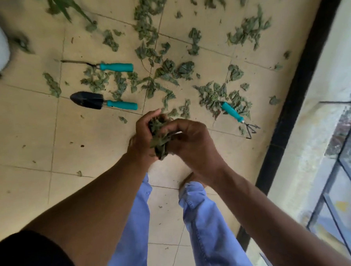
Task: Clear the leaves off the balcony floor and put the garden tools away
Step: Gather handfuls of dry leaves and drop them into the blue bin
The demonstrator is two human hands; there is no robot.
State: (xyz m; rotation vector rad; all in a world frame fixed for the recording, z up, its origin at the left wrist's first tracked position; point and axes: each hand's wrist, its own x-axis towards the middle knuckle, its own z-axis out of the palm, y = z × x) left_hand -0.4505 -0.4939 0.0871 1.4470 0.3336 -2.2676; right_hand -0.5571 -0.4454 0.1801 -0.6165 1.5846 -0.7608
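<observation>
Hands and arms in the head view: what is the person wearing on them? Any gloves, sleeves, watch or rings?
Both hands, left hand and right hand, are bare: no gloves, and no rings or watch that show. The forearms are uncovered to the elbow. A dark short sleeve covers the left upper arm at the frame's lower corner. No sleeve shows on the right arm. Below are light blue trousers.

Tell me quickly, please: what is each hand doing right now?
Left hand: closed around a bunch of leaves.
Right hand: fingers curled on the same bunch of leaves.
</observation>
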